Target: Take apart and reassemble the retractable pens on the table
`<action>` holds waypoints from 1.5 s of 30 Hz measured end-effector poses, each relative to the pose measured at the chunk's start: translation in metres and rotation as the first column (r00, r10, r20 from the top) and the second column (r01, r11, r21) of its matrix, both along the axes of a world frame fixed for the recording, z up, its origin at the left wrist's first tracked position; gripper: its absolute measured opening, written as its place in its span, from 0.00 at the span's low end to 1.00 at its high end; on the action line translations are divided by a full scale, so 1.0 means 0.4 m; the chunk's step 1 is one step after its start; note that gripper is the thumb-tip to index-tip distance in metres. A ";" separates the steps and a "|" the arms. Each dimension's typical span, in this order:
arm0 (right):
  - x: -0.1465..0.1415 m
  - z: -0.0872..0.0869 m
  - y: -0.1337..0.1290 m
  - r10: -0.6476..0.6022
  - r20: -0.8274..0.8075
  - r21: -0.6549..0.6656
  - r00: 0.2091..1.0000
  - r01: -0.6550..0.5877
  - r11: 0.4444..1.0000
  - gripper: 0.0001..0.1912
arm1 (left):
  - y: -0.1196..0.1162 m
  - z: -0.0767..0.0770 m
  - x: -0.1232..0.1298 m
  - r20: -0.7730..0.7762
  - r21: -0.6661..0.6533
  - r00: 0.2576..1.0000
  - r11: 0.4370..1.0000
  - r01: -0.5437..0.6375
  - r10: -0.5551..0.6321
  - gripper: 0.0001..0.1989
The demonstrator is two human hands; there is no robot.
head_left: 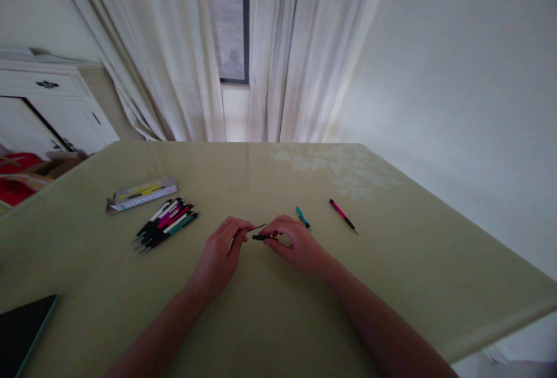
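Pinched in the fingers of my left hand (220,256) is a thin dark pen refill (257,228), its tip pointing right. My right hand (300,244) is closed on a short black pen barrel piece (260,237), held almost level just above the table. The two pieces are close together but look apart. Just beyond my right hand lies a teal pen barrel part (303,218), partly hidden behind the knuckles. A pink and black pen (343,216) rests farther right, its tip toward me. To the left of my left hand lies a pile of pens (165,224) in black, white, pink and teal.
Behind the pile sits a clear-topped pen box (143,194) with something yellow inside. The corner of a dark flat device (26,331) shows at the lower left. The table (278,331) has a pale green cover; curtains (165,47) hang beyond it and a wall (470,105) stands right.
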State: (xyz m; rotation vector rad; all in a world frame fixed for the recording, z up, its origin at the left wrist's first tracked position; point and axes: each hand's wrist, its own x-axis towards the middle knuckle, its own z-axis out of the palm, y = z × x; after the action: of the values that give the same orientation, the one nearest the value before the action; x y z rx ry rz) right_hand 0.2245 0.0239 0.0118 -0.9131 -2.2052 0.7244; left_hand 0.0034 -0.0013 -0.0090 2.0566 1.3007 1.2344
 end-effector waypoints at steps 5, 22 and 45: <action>0.021 0.013 0.014 -0.053 -0.041 0.037 0.998 0.055 0.998 0.09 | 0.008 -0.004 -0.002 0.037 -0.016 0.999 0.999 -0.040 0.040 0.13; 0.039 0.016 0.027 -0.142 -0.135 0.113 0.981 0.158 0.981 0.10 | 0.007 -0.002 -0.003 0.045 -0.016 0.999 1.000 -0.010 0.010 0.13; -0.014 -0.002 -0.009 -0.010 -0.203 -0.245 0.979 -0.041 0.969 0.10 | 0.011 -0.011 0.014 0.524 -0.328 0.852 0.927 0.184 0.016 0.12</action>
State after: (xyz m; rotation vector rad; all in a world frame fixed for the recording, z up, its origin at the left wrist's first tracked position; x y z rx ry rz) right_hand 0.2188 0.0203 0.0108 -0.8983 -1.9736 1.0711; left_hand 0.0090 0.0031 -0.0133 1.3686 1.0633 1.2715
